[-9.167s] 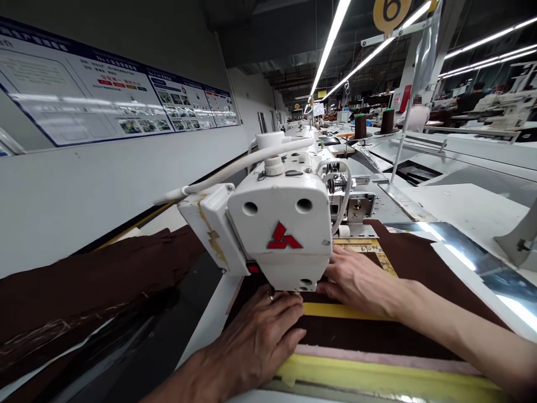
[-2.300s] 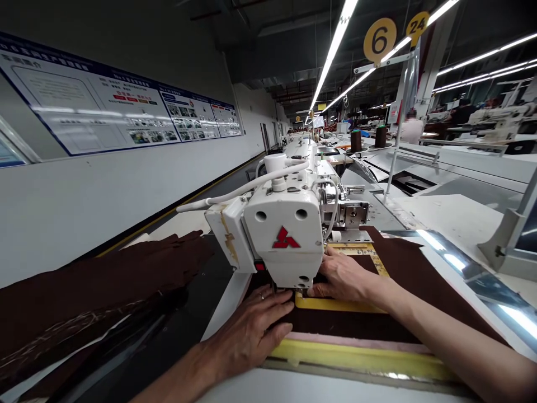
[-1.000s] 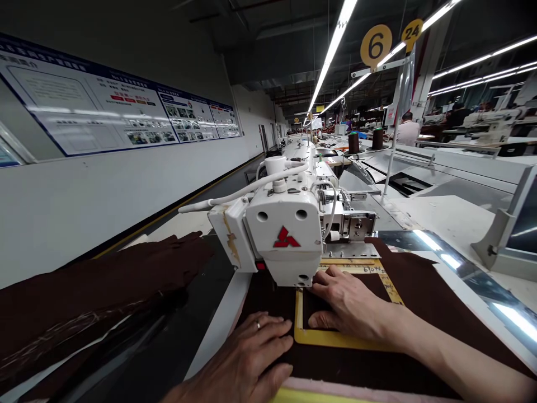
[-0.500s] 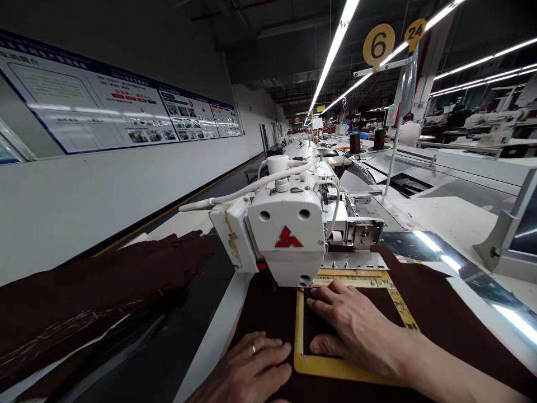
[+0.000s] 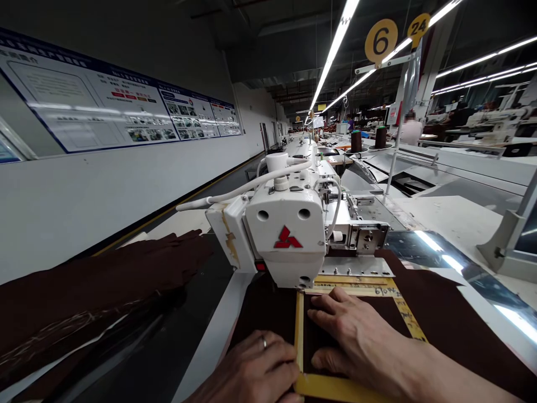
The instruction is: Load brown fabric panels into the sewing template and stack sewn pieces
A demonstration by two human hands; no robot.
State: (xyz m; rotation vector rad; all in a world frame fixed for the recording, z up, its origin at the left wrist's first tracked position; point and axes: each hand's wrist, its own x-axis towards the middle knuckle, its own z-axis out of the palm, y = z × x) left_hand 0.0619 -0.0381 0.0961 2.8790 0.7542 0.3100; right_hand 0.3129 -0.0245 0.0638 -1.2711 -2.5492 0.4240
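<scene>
A yellow rectangular template frame (image 5: 299, 322) lies over dark brown fabric (image 5: 266, 305) beneath the white head of a sewing machine (image 5: 287, 215). Inside the frame my right hand (image 5: 356, 327) rests flat on the fabric, fingers spread, gripping nothing. My left hand (image 5: 264, 366), with a ring on one finger, lies palm down on the fabric. Its fingertips touch the frame's left side near the lower corner. At the frame's far side, a metal clamp plate (image 5: 354, 267) sits over the edge. The needle area is hidden behind the machine head.
A pile of brown fabric pieces (image 5: 104, 285) lies on the left. Brown thread cones (image 5: 356, 141) stand farther back on the right. A grey post with a base (image 5: 503, 232) rises at the right. More machines line the row ahead, and a person sits in the right background.
The frame and fabric have shifted slightly toward me, along with the clamp plate. My left hand has moved right, up to the frame's left side. The right hand stays flat within the frame.
</scene>
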